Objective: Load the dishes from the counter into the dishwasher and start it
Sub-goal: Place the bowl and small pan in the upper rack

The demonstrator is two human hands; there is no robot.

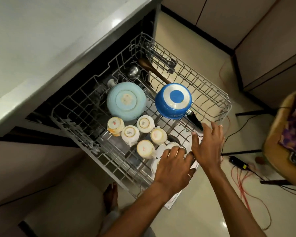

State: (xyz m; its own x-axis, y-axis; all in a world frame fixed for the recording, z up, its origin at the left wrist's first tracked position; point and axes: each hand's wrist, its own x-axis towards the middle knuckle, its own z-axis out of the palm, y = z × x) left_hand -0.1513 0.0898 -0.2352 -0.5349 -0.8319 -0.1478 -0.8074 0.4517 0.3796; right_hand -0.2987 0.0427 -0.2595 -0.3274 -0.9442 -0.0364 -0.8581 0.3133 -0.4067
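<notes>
The dishwasher's grey wire rack (pixel 217 93) is pulled out over the floor. It holds a light blue bowl (pixel 126 101) upside down, a blue saucepan (pixel 173 101) upside down with a black handle (pixel 195 121), several inverted cream cups (pixel 130 133), a steel ladle (pixel 133 71) and a wooden spoon (pixel 150 67). My left hand (pixel 175 162) lies over a white cup (pixel 171 144) at the rack's front edge, fingers curled on it, hiding most of it. My right hand (pixel 208 142) hovers beside it with fingers spread, fingertips near the saucepan handle.
The grey countertop (pixel 41 40) runs along the upper left above the dishwasher opening. Cables and a black adapter (pixel 237 162) lie on the floor to the right. A wooden stool with patterned cloth (pixel 287 137) stands at the right edge. A bare foot (pixel 110 195) is below the rack.
</notes>
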